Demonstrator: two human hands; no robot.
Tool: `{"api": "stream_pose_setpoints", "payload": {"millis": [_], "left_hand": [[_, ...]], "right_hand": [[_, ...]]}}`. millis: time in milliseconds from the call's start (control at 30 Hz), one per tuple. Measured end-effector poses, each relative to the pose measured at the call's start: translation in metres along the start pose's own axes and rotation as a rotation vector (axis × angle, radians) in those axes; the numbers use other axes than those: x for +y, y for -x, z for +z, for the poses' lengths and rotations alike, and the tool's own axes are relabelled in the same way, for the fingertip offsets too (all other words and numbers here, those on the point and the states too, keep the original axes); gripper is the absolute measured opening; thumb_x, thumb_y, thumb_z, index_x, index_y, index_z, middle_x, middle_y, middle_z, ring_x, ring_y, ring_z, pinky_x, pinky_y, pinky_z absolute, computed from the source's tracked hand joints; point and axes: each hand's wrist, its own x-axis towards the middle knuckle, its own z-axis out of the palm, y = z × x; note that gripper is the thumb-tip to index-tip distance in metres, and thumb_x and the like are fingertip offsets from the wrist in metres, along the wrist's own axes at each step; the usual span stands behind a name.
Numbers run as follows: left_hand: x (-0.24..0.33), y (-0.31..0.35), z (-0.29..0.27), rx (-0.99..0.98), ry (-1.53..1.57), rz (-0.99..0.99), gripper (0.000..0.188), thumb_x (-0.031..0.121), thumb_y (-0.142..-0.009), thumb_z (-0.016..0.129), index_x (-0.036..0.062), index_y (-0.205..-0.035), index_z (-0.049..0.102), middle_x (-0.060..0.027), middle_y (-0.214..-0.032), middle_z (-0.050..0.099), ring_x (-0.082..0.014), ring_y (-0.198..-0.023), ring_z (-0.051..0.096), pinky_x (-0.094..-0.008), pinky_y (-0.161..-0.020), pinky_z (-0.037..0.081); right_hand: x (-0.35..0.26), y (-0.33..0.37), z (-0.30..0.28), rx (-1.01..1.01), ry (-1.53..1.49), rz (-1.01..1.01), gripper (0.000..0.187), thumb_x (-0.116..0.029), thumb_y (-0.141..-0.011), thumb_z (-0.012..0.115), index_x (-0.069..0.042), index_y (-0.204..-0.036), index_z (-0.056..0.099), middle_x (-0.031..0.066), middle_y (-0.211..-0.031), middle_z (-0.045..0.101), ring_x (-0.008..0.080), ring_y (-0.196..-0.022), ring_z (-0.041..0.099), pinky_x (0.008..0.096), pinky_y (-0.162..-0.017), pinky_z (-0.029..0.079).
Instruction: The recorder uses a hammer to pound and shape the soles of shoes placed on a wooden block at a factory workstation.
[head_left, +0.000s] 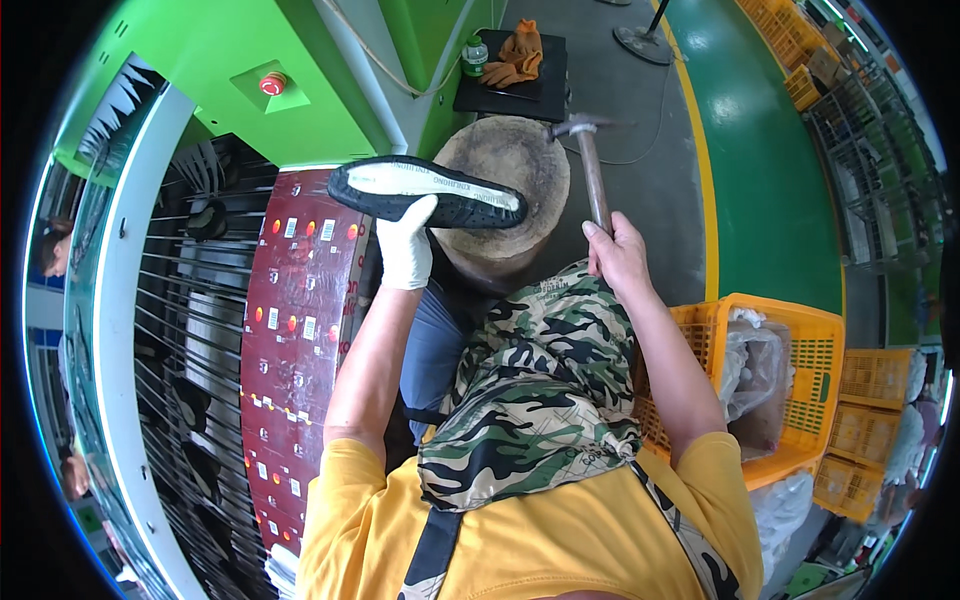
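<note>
I see the white-gloved left hand (405, 252) gripping a white-lined black shoe piece (432, 183), partly over a round wooden stump (540, 165) (fingers hidden); the bare right hand (620, 252) encloses a wooden-handled hammer (593, 172). A loosened thumb (422, 209) could drop the shoe piece.

Gloves (516, 58) and bottle (475, 58) on black stand (554, 84)

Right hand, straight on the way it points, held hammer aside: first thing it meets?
The right hand, gripping the hammer, would likely meet the right edge of the wooden stump first. Depth is unclear from this view; it might pass above or just beside it.
</note>
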Motion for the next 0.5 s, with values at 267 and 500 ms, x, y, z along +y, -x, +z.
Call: {"api": "stream_pose_setpoints", "payload": {"millis": [267, 500], "left_hand": [[-0.036, 0.036, -0.022, 0.087, -0.251, 0.110, 0.050, 0.003, -0.086, 0.071, 0.0065, -0.134, 0.058, -0.0073, -0.128, 0.064, -0.0224, -0.120, 0.061, -0.0383, -0.104, 0.050], [0.008, 0.101, -0.045, -0.136, 0.010, -0.227, 0.081, 0.025, -0.087, 0.078, 0.0074, -0.155, 0.039, -0.0140, -0.155, 0.047, -0.0298, -0.143, 0.046, -0.0602, -0.111, 0.045]], "right_hand": [[0.023, 0.021, 0.044, -0.114, 0.571, -0.348, 0.034, -0.020, -0.095, 0.069, 0.002, -0.108, 0.046, 0.0281, -0.080, 0.065, 0.0495, -0.075, 0.065, 0.0519, -0.065, 0.051], [0.068, 0.025, 0.046, -0.086, 0.595, -0.337, 0.029, -0.015, -0.086, 0.073, -0.001, -0.094, 0.049, 0.0245, -0.073, 0.063, 0.0467, -0.070, 0.064, 0.0535, -0.064, 0.051]]}}
